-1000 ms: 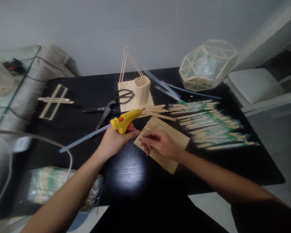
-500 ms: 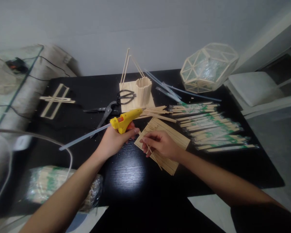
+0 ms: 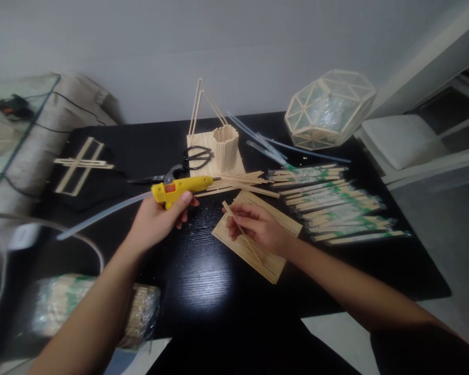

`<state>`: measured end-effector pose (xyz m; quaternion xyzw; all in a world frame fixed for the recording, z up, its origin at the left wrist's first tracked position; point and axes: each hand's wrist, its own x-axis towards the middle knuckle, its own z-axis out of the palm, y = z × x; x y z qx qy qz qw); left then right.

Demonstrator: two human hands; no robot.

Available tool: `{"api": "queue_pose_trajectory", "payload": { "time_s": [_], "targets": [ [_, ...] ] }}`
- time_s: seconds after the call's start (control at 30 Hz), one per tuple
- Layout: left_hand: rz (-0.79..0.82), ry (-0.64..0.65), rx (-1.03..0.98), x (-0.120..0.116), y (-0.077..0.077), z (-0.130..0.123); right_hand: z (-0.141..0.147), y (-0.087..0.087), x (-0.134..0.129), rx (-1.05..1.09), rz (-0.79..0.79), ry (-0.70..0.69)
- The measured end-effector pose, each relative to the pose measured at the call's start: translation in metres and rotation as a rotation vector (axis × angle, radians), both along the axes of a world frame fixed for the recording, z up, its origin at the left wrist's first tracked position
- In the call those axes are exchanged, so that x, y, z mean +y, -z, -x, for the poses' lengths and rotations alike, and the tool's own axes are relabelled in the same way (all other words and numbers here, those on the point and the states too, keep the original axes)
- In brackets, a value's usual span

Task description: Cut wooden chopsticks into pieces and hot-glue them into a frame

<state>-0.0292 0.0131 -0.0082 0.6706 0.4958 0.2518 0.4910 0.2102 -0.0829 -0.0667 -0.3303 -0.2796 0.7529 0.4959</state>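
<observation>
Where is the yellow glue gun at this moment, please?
In the head view, the glue gun is left of centre, held in the left hand and pointing toward the loose sticks on the black table.

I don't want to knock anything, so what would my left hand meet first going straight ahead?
Your left hand would probably meet the loose sticks first, though its height is unclear.

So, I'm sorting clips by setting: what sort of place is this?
Likely a home or small workroom used for crafts: the left hand holds a glue gun, with wrapped sticks and a stick-built cup nearby.
</observation>
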Motion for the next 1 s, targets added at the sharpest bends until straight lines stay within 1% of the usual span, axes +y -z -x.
{"api": "queue_pose_trajectory", "payload": {
  "time_s": [0.17,0.3,0.4,0.53,0.7,0.83,1.0],
  "targets": [
    [-0.012,0.038,-0.005,-0.001,0.001,-0.003,-0.003,0.003,0.002,0.014,0.002,-0.005],
    [-0.05,0.055,-0.021,-0.001,0.004,-0.006,-0.005,-0.002,0.003,0.019,0.033,-0.025],
    [-0.045,0.049,-0.045,0.002,0.004,-0.005,-0.006,-0.007,0.003,0.007,0.061,-0.026],
    [-0.03,0.071,-0.093,0.004,0.004,-0.002,-0.004,-0.01,0.003,-0.061,0.081,0.01],
    [-0.007,0.106,-0.092,0.003,0.003,0.0,-0.003,-0.014,0.003,-0.127,0.039,0.062],
    [-0.03,0.123,-0.072,0.003,0.005,0.0,-0.004,-0.018,0.004,-0.083,0.109,0.07],
    [-0.064,0.198,-0.036,0.001,0.008,-0.001,-0.004,-0.019,0.005,0.0,0.17,0.07]
  ]
}}
